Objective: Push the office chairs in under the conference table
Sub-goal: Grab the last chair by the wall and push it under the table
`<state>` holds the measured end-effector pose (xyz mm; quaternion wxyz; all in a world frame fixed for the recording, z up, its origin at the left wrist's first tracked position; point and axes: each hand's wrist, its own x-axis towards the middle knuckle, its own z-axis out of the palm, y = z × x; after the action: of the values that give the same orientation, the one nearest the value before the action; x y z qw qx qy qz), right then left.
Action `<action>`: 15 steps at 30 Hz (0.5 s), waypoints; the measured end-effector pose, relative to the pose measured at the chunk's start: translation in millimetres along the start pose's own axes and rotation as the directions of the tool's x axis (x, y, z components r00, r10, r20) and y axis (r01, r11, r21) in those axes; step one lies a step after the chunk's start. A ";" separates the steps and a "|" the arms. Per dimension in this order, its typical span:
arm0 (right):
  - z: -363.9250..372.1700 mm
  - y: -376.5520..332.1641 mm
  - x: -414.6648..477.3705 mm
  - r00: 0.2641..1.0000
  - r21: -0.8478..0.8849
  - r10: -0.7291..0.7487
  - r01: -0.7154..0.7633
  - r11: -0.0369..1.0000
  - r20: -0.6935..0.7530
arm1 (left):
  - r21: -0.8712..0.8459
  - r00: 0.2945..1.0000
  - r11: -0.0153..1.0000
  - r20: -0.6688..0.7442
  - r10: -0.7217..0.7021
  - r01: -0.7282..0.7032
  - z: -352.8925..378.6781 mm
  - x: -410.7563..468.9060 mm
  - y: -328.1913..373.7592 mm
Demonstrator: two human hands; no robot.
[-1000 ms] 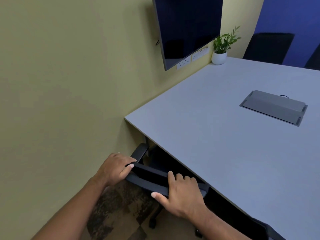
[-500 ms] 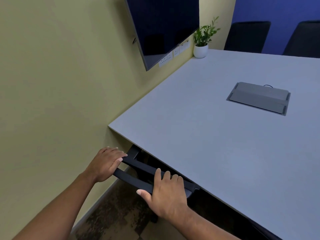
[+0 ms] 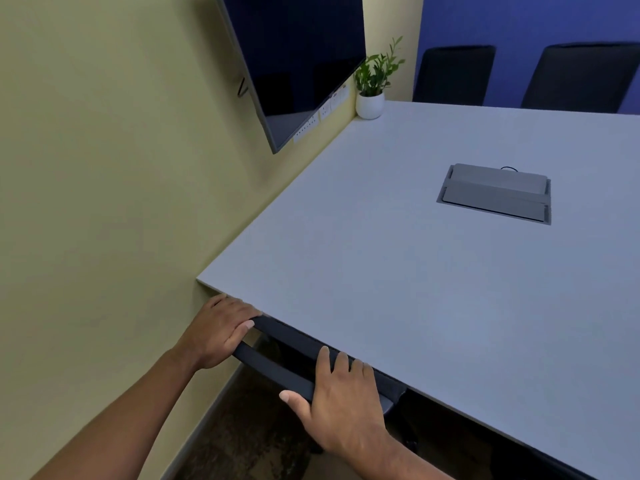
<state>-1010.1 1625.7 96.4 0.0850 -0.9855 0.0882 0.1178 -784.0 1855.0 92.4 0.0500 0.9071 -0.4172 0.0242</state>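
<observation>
While both hands grip the chair back (image 3: 277,370), I push it under the table (image 3: 398,271).
Fingers (image 3: 337,360) curled over its top; I should press evenly, keeping knuckles below the near edge.

Both hands on the chair back at the bench edge

Left hand (image 3: 216,332) and right hand (image 3: 341,401) grip the black chair back (image 3: 277,355), tucked against the grey bench (image 3: 398,271) just beyond the fingers.

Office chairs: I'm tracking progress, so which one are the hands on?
The near-edge chair, by the yellow wall: both hands, left and right, grip its backrest. The two far chairs stand untouched.
</observation>
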 end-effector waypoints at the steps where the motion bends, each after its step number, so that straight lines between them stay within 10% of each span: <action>1: -0.9 -2.8 2.7 1.000 0.007 0.005 -0.005 1.000 0.005 | 0.003 1.000 1.000 -0.006 0.021 -0.021 -0.9 2.9 -4.0; 15: -10.9 1.4 13.3 0.999 0.133 -0.043 0.038 0.990 0.031 | 0.011 0.978 0.999 0.207 0.028 -0.031 -0.3 16.4 -17.2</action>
<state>-995.3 1620.3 103.4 0.1541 -0.9771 0.0744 0.1267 -760.3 1853.7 92.9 -0.0005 0.8988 -0.4332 -0.0667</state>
